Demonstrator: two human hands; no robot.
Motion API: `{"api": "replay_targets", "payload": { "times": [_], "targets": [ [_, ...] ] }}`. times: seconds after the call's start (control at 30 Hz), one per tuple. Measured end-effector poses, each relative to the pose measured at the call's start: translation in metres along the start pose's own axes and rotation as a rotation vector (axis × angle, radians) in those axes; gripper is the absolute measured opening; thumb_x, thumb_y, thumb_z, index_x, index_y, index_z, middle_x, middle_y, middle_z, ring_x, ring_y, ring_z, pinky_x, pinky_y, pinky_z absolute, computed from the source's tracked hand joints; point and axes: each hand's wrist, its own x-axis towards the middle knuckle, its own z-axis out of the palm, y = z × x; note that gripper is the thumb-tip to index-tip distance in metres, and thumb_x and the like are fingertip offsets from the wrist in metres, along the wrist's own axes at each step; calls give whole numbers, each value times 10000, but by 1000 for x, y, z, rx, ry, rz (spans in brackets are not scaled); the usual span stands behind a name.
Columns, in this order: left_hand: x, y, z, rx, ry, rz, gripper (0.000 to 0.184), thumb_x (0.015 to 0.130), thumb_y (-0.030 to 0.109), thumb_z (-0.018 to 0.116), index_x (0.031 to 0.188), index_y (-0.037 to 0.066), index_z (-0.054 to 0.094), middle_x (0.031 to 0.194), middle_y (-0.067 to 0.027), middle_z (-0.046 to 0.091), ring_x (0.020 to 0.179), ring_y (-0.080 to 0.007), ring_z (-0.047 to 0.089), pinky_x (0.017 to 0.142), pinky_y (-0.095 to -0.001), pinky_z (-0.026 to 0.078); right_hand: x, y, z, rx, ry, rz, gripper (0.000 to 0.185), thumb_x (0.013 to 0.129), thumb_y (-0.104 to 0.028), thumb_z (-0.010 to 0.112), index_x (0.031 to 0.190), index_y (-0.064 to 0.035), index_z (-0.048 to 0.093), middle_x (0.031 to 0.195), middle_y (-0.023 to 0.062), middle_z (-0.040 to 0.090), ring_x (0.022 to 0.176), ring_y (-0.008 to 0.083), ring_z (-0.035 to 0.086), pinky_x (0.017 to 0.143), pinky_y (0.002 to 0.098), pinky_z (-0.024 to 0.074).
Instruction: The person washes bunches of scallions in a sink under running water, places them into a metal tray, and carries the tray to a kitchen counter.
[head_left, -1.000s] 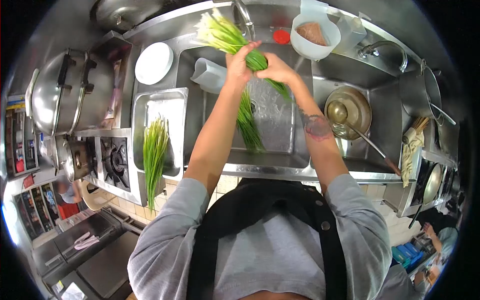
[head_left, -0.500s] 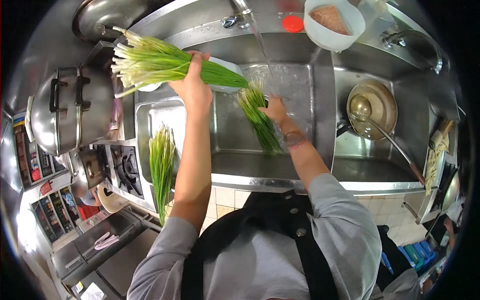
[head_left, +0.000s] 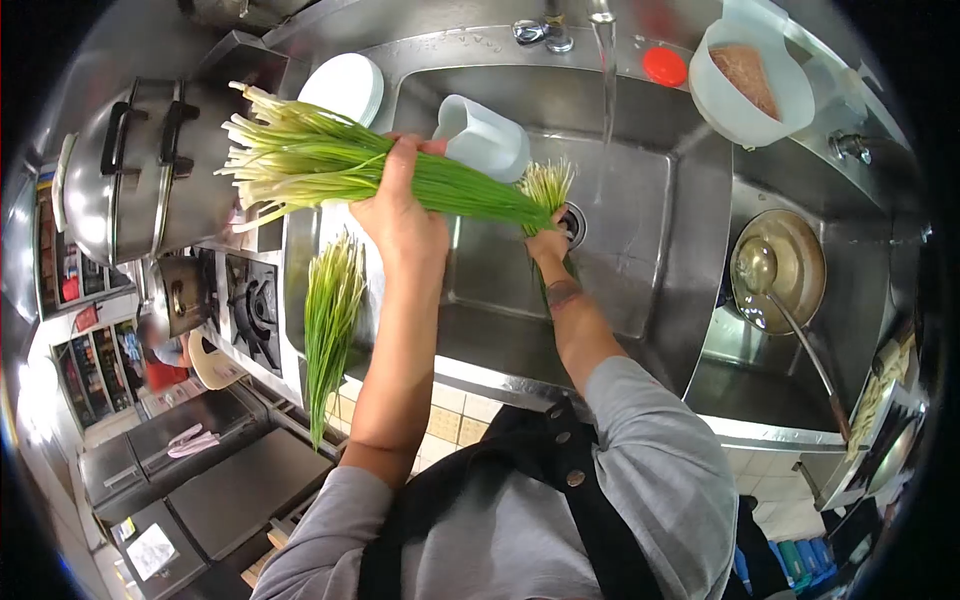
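Observation:
A large bunch of spring onions [head_left: 310, 160] is gripped by my left hand [head_left: 402, 215], white ends to the left and green tops reaching right over the sink [head_left: 600, 280]. My right hand [head_left: 548, 242] closes around a smaller bunch of spring onions [head_left: 546, 183] in the sink, close to the drain [head_left: 574, 226]. The green tips of the large bunch overlap that smaller bunch, and its lower leaves are mostly hidden behind my forearm. A third bunch of spring onions [head_left: 333, 320] lies on the left ledge, its leaves hanging over the front edge.
Water runs from a faucet [head_left: 603, 60] into the sink. A white plastic jug [head_left: 487, 138] lies behind my left hand, near white plates [head_left: 345, 88]. The right basin holds a pot [head_left: 800, 260] with a ladle [head_left: 757, 264]. A large steel pot [head_left: 140, 180] stands left.
The camera view has shifted. My right hand has drawn its bunch left, away from the running water, to beneath the tips of the large bunch. My left hand still grips its bunch.

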Motion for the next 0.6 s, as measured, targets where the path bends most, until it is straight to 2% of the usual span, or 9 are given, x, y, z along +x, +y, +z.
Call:
{"api": "replay_targets", "payload": {
  "times": [0.07, 0.13, 0.17, 0.27, 0.3, 0.4, 0.43, 0.5, 0.6],
  "targets": [
    [0, 17, -3, 28, 63, 53, 169, 744, 15, 608, 881, -5, 510, 759, -95, 556, 659, -211, 603, 593, -332, 498, 2, -4, 1, -2, 32, -11, 1134, 648, -360, 755, 1380, 6, -30, 1093, 258, 513, 930, 345, 574, 797, 430, 474],
    [-1, 42, -14, 74, 69, -1, 181, 734, 11, 612, 882, -6, 510, 759, -91, 551, 640, -213, 599, 611, -340, 511, 4, 0, 0, -18, 9, -28, 1087, 677, -328, 731, 1383, -1, -28, 1046, 253, 543, 875, 359, 592, 742, 417, 499],
    [4, 47, -24, 77, 83, 52, 185, 730, 18, 616, 880, -9, 511, 751, -92, 550, 621, -215, 592, 623, -344, 521, 4, 2, -3, -56, 14, -50, 1019, 681, -266, 720, 1380, -8, 25, 1006, 260, 562, 821, 367, 606, 687, 411, 513],
    [12, 74, -46, 93, 107, 33, 180, 744, 58, 617, 876, -15, 519, 754, -93, 552, 685, -209, 575, 707, -384, 509, 14, 16, -11, 96, -19, -138, 900, 651, -219, 728, 1319, 3, 168, 950, 246, 586, 846, 355, 608, 741, 409, 494],
    [12, 88, -55, 121, 108, 5, 168, 754, 68, 611, 873, -15, 525, 759, -88, 550, 695, -205, 569, 726, -392, 503, 11, 19, -19, 111, 61, -204, 806, 633, -191, 726, 1258, 5, 258, 970, 242, 582, 879, 359, 591, 780, 411, 473],
    [26, 130, -91, 140, 75, 26, 130, 822, 134, 556, 846, 8, 540, 770, -77, 548, 739, -206, 535, 773, -376, 459, 45, 49, -15, 242, 81, -345, 746, 614, -186, 730, 1219, 8, 340, 978, 215, 584, 897, 343, 583, 805, 414, 452],
    [29, 145, -100, 165, 95, 46, 121, 823, 128, 556, 842, 10, 539, 775, -75, 547, 744, -203, 535, 772, -371, 458, 64, 62, -5, 325, 47, -377, 678, 629, -151, 723, 1206, 7, 405, 981, 222, 598, 902, 339, 591, 788, 421, 463],
    [31, 177, -117, 195, 99, 76, 109, 822, 117, 557, 839, 11, 538, 784, -72, 546, 751, -197, 534, 773, -364, 457, 56, 48, -44, 335, -191, -236, 536, 644, -127, 698, 1119, 16, 495, 983, 174, 603, 880, 280, 592, 746, 380, 468],
    [30, 210, -133, 197, 41, 84, 104, 804, 90, 572, 853, 4, 541, 779, -79, 550, 734, -193, 545, 743, -365, 469, 50, 47, -70, 602, -335, -227, 455, 640, -106, 687, 1054, 20, 549, 946, 117, 602, 830, 223, 580, 700, 340, 465]
  ]
}}
